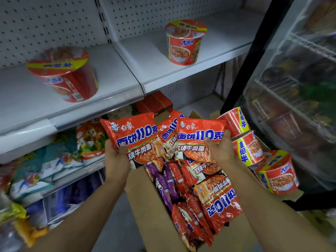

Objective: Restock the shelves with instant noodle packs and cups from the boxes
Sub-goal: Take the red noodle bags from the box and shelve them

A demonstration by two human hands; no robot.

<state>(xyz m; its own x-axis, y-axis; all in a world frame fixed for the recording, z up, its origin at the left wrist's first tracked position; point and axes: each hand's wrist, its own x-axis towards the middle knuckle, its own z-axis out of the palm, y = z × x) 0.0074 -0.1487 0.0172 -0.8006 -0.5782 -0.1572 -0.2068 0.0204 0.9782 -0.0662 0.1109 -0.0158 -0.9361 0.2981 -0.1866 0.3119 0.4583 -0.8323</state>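
Our left hand grips one glossy, crinkled red noodle pack, our right hand another, above the cardboard box.

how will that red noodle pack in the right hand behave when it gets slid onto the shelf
The pack looks glossy, so it may slip in the right hand, whose thumb pinches its lower edge. It is probably light, since it is held by that edge alone. Its crinkled film suggests soft edges around a stiffer noodle block, so it should lie flat on the shelf, not roll.

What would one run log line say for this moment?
left hand: grips red pack | right hand: grips second pack | above box
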